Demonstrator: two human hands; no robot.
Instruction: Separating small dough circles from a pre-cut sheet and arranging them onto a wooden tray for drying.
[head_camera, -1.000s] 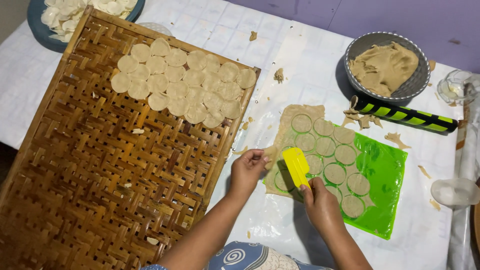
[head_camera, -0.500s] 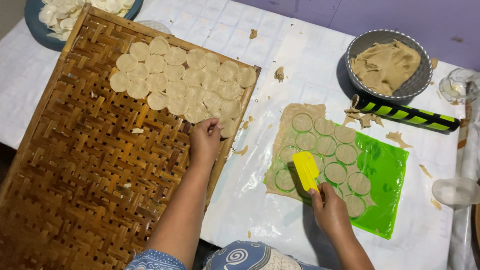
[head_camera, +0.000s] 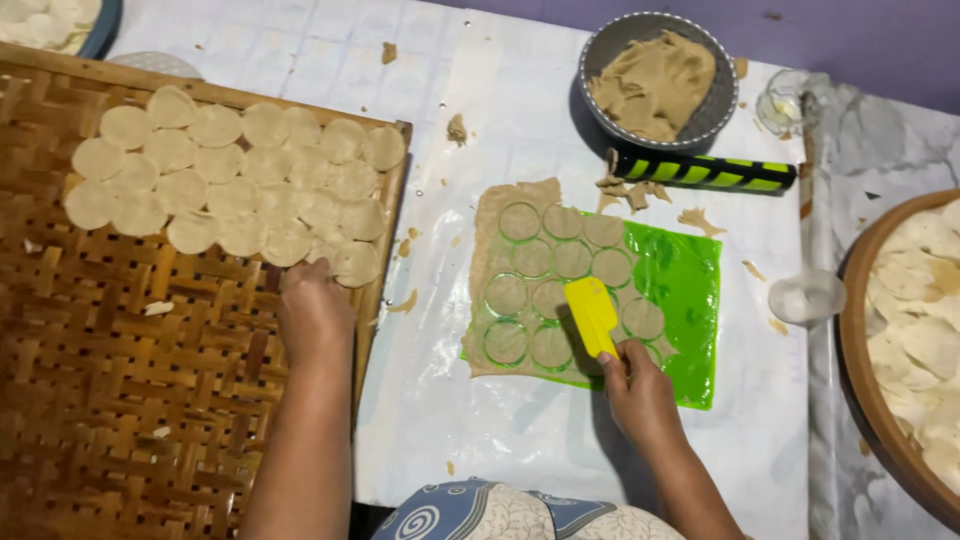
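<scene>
My left hand (head_camera: 315, 315) rests palm down on the woven bamboo tray (head_camera: 120, 400), just below the lower right end of the rows of round dough discs (head_camera: 230, 185); whatever lies under the fingers is hidden. My right hand (head_camera: 640, 395) grips a yellow plastic scraper (head_camera: 592, 315), its blade lying on the rolled dough sheet (head_camera: 540, 275) cut into circles. That sheet lies on a green mat (head_camera: 680, 290).
A grey bowl of dough scraps (head_camera: 660, 80) stands at the back, with a black and green striped roller (head_camera: 700, 172) in front of it. A small glass (head_camera: 782, 100) and a clear ladle-like tool (head_camera: 808, 295) lie right. A round tray of thin pieces (head_camera: 900, 350) sits far right.
My left hand left the dough sheet, moved left to the bamboo tray and settled at the discs' lower edge. The right hand kept the scraper on the dough. The camera view shifted right.
</scene>
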